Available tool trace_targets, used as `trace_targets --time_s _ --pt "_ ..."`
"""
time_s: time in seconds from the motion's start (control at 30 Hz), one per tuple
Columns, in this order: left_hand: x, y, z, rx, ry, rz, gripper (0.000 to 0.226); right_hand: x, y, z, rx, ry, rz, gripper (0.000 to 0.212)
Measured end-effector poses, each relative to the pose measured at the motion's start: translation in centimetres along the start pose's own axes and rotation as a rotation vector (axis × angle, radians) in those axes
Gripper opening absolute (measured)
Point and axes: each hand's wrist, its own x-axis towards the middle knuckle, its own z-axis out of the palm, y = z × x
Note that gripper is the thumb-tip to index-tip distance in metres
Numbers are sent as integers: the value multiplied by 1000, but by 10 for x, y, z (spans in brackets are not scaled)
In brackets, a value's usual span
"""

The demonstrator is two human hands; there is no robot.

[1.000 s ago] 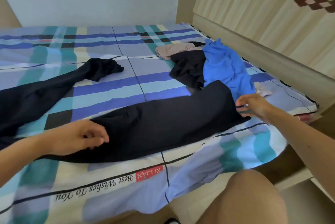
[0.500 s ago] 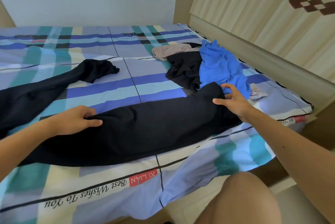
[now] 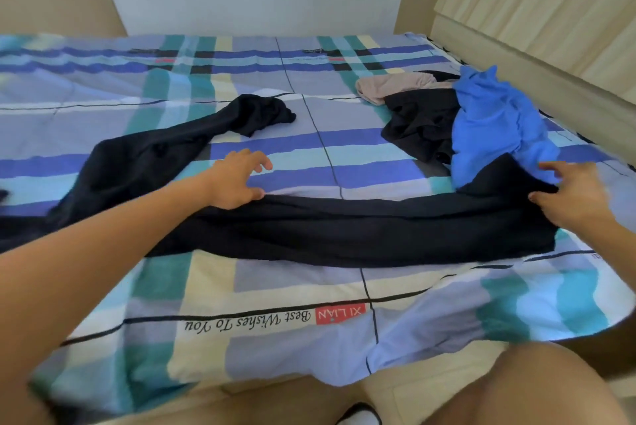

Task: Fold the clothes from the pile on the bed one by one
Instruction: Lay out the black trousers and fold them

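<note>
Black trousers (image 3: 344,232) lie spread on the bed. One leg runs across the near part, the other angles away to a crumpled end (image 3: 261,111). My left hand (image 3: 234,182) rests at the far edge of the near leg, fingers spread and slightly bent, thumb touching the cloth. At the hem end of that leg, my right hand (image 3: 574,195) presses on the cloth with its fingers spread. The pile sits at the back right: a blue garment (image 3: 492,125), a black one (image 3: 421,125) and a beige one (image 3: 392,85).
The bed has a plaid sheet (image 3: 275,290) in blue, teal and cream that hangs over the near edge. A wooden bed frame and wardrobe (image 3: 537,1) stand along the right side. A white wall is behind. My knee (image 3: 537,386) shows at the bottom right.
My left hand has moved from the middle of the trousers to the far edge of the near leg. My right hand has slid right, to the hem end. The view has shifted left.
</note>
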Motion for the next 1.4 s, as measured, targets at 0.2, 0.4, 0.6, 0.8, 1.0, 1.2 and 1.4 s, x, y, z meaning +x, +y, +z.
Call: trace_targets --time_s 0.2,0.4,0.6,0.8,1.0,1.2,1.4 --pt "-65 -63 -32 4 95 -137 20 -53 -95 38 54 33 -354 60" --pt "-129 -98 -33 -33 14 -234 23 -154 -224 92 336 -568 -781 17" --pt "-158 -114 -42 187 -129 -291 70 -225 -297 153 117 -695 -949 58" --pt "-169 -132 -54 554 -201 -487 105 -223 -325 166 364 -575 -833 8" --pt "-165 -129 -57 213 -138 -345 71 -188 -335 146 393 -623 -614 29" --pt "-145 -124 -42 -16 98 -211 18 -187 -332 138 210 -836 -660 23" --pt "-127 -100 -24 -199 81 -62 23 -187 -327 146 242 -731 -688 14"
